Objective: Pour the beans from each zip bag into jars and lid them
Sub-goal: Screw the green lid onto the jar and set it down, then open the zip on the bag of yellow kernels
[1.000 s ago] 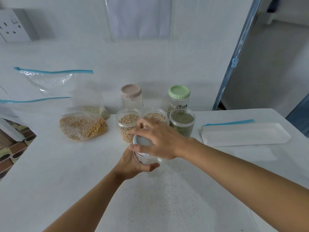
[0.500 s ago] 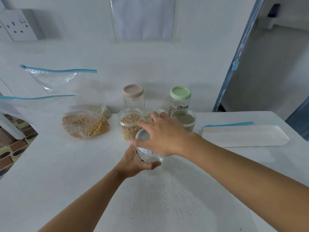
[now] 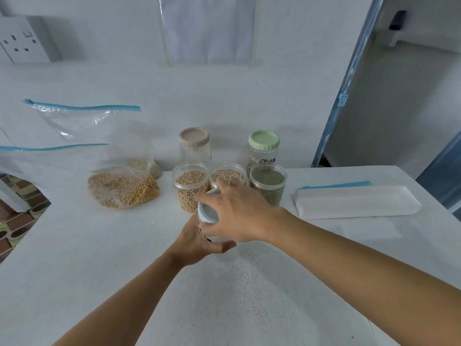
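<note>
Right hand [image 3: 239, 216] is curled over a white lid [image 3: 207, 214], fingers clamped around its rim on top of the front jar [image 3: 219, 245]. Left hand [image 3: 197, 242] wraps that clear jar from below, thumb across the front, so it's mostly hidden, mid-worktop [image 3: 99, 258]. Behind it are three open clear plastic jars of beans [image 3: 190, 187] and a crinkly zip bag [image 3: 122, 188] of yellow kernels lying to the left.
</note>
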`<state>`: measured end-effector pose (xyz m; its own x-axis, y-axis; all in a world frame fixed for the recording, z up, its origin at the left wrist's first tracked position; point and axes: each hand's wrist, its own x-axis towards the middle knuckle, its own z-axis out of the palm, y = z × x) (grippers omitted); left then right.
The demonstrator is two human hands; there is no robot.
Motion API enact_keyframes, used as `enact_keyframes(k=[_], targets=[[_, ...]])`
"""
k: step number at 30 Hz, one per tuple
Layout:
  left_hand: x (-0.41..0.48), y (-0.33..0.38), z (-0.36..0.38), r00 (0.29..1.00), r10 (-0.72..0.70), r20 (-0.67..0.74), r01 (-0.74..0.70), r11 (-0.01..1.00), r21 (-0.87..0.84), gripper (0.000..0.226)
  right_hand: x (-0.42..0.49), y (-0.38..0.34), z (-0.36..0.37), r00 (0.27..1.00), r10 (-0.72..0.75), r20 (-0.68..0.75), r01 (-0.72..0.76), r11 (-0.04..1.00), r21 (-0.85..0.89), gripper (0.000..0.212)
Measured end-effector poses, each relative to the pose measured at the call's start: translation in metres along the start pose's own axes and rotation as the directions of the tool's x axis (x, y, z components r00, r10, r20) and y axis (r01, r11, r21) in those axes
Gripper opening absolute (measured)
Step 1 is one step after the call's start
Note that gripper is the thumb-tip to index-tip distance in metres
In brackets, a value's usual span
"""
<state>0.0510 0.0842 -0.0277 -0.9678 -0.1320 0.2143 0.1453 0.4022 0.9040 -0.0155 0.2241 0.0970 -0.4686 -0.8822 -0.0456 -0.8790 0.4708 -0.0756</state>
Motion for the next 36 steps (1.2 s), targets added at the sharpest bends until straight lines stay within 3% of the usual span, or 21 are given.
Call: enact_keyframes(k=[2, 6, 12, 15, 17, 19, 22, 24, 26, 29, 31, 34, 36], targets=[[0.001, 0.000, 0.000, 1.000, 0.006, 0.026, -0.006, 1.000, 0.022, 0.067, -0.001, 0.005, 0.001, 0.995, -0.095, -0.043, 0.098, 0.991, 0.090, 0.057], [0.002, 0.001, 0.000, 0.999, 0.003, 0.043, -0.002, 1.000, -0.030, 0.077, 0.001, 0.019, -0.013, 0.967, -0.250, 0.039, 0.225, 0.920, 0.320, 0.052], [0.000, 0.004, 0.001, 0.997, -0.020, 0.069, 0.024, 0.998, -0.060, 0.082, 0.008, 0.024, -0.024, 0.946, -0.319, 0.059, 0.224, 0.776, 0.590, 0.036], [-0.001, 0.005, 0.001, 0.997, -0.046, 0.056, 0.049, 0.997, -0.054, 0.088, 0.005, 0.034, -0.024, 0.973, -0.226, -0.041, 0.167, 0.576, 0.800, 0.027], [-0.001, 0.006, 0.001, 0.998, -0.054, 0.042, 0.056, 0.998, -0.043, 0.088, 0.003, 0.042, -0.019, 0.991, -0.049, -0.128, 0.137, 0.381, 0.914, 0.025], [-0.002, 0.005, 0.002, 0.998, -0.057, 0.037, 0.059, 0.998, -0.039, 0.089, -0.002, 0.055, -0.008, 0.962, 0.196, -0.192, 0.138, 0.261, 0.956, 0.024], [-0.003, 0.004, 0.003, 0.997, -0.068, 0.028, 0.069, 0.996, -0.049, 0.091, -0.021, 0.079, 0.020, 0.813, 0.545, -0.207, 0.016, 0.335, 0.942, 0.019], [-0.004, 0.003, 0.005, 0.997, -0.079, 0.016, 0.079, 0.995, -0.055, 0.089, -0.036, 0.090, 0.044, 0.746, 0.639, -0.186, -0.138, 0.422, 0.896, 0.013], [-0.005, 0.003, 0.004, 0.996, -0.094, 0.007, 0.094, 0.995, -0.044, 0.089, -0.044, 0.094, 0.068, 0.760, 0.634, -0.144, -0.251, 0.490, 0.835, 0.017], [-0.005, 0.000, 0.000, 0.993, -0.118, 0.011, 0.118, 0.993, -0.024, 0.095, -0.047, 0.095, 0.101, 0.837, 0.540, -0.086, -0.296, 0.578, 0.760, 0.021], [-0.006, -0.001, -0.001, 0.989, -0.144, 0.011, 0.145, 0.989, -0.024, 0.097, -0.047, 0.096, 0.117, 0.847, 0.528, -0.061, -0.320, 0.598, 0.735, 0.022], [-0.006, 0.000, 0.003, 0.985, -0.170, 0.008, 0.170, 0.985, -0.022, 0.096, -0.047, 0.099, 0.132, 0.831, 0.546, -0.103, -0.327, 0.631, 0.704, 0.019], [-0.005, 0.003, 0.008, 0.985, -0.174, 0.000, 0.173, 0.985, -0.024, 0.093, -0.045, 0.101, 0.141, 0.856, 0.495, -0.148, -0.303, 0.714, 0.631, 0.020]])
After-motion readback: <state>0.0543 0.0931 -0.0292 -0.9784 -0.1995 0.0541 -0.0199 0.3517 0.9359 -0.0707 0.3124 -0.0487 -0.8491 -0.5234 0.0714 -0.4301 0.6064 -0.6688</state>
